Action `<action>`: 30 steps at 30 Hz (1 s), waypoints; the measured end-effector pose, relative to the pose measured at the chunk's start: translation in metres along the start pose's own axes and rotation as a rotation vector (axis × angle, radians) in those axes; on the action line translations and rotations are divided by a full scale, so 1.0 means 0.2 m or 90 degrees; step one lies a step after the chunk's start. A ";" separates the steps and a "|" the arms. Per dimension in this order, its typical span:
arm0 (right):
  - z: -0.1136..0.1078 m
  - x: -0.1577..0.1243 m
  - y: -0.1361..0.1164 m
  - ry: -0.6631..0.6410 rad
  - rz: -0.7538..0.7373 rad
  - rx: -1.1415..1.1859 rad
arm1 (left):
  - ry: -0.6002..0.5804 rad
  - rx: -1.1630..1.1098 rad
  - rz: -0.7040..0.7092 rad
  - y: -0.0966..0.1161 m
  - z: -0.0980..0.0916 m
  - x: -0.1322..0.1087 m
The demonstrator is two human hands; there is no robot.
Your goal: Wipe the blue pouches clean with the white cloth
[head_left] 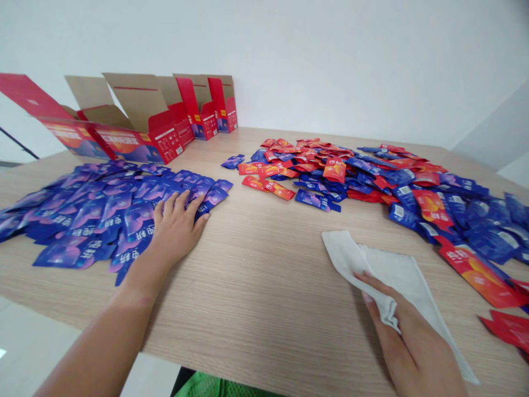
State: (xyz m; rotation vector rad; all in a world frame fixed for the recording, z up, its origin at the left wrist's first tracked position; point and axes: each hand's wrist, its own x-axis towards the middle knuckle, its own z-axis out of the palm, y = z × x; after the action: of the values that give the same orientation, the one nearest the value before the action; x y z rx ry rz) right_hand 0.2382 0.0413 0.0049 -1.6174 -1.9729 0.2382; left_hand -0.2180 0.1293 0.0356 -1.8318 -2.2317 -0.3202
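Nearest me, right hand (413, 353) grips the white cloth (397, 270); left of it, I'd press my spread left hand (177, 226) onto blue sachets (82, 220).

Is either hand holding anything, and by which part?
The right hand grips the white cloth by a bunched fold at its near left edge. The left hand holds nothing, lying flat on the blue packets.
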 end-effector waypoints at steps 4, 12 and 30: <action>0.00 0.00 0.01 -0.007 -0.007 -0.013 | 0.005 -0.007 0.014 0.02 0.00 -0.01; 0.01 -0.01 0.03 -0.009 -0.031 -0.013 | 0.020 -0.031 0.014 0.06 -0.02 -0.02; 0.01 0.01 -0.01 0.026 -0.079 -0.049 | 0.039 -0.039 -0.031 0.08 -0.07 -0.04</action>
State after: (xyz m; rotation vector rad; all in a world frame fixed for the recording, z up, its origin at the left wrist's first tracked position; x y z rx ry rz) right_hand 0.2352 0.0430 0.0059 -1.5271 -2.0651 0.0806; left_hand -0.2001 0.1207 0.0457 -1.7745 -2.2510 -0.4519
